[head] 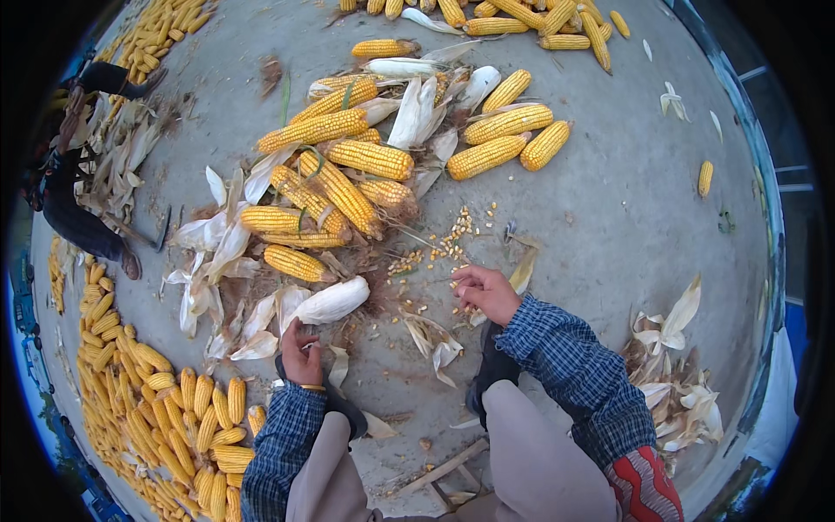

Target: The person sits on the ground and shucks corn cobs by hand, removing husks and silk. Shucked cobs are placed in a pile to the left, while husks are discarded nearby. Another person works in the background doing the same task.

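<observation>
My left hand [301,355] is at the lower middle with its fingers loosely bent. Its fingertips are at the near end of a corn ear still wrapped in pale husk [333,301]; whether they touch it I cannot tell. My right hand [488,293] hovers over the ground by scattered loose kernels [450,245], fingers curled. Whether something small is between those fingers is not plain. Beyond both hands lies a heap of bare yellow corn ears [339,189], mixed with dry husks [225,245] and brown silk. A torn husk [434,339] rests between my feet.
A large pile of corn ears [169,417] spreads at left, another [554,19] at the top. Husks [678,391] lie at right. A wooden frame [450,470] is between my legs. Another person [78,215] sits at far left, near a metal-bladed tool [162,228].
</observation>
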A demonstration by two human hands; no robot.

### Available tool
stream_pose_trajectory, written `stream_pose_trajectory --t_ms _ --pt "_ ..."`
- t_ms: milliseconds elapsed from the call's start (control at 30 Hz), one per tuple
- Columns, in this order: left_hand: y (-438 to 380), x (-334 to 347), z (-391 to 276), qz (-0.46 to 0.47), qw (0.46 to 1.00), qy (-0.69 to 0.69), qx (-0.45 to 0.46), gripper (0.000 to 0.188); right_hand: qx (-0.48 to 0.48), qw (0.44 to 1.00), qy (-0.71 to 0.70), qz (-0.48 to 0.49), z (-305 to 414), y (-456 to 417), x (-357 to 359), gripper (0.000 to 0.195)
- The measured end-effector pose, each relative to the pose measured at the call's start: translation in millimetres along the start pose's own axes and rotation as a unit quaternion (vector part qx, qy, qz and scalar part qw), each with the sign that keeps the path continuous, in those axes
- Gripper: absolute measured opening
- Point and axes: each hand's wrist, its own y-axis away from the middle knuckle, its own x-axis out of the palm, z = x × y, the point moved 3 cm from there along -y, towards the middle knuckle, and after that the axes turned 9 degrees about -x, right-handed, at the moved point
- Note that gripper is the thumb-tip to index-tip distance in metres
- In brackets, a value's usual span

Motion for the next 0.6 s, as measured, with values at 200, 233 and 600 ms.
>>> stream_pose_trajectory --t_ms 200,233,600 --pt "24.2 16.0 6.1 0.126 0.979 -0.154 0.047 0.067 -0.116 0.968 0.211 -0.077 52.2 -86.9 -58.7 0.031" --pt "27.0 13.8 11.2 0.134 0.969 -0.192 0.084 0.067 -0.126 0.956 0.247 -0.096 55.3 -98.1 -66.7 0.032" --pt "20.7 6.6 27.4 0.124 0.957 -0.251 0.073 0.068 -0.146 0.810 0.538 -0.182 90.5 -127.1 -67.3 0.047"
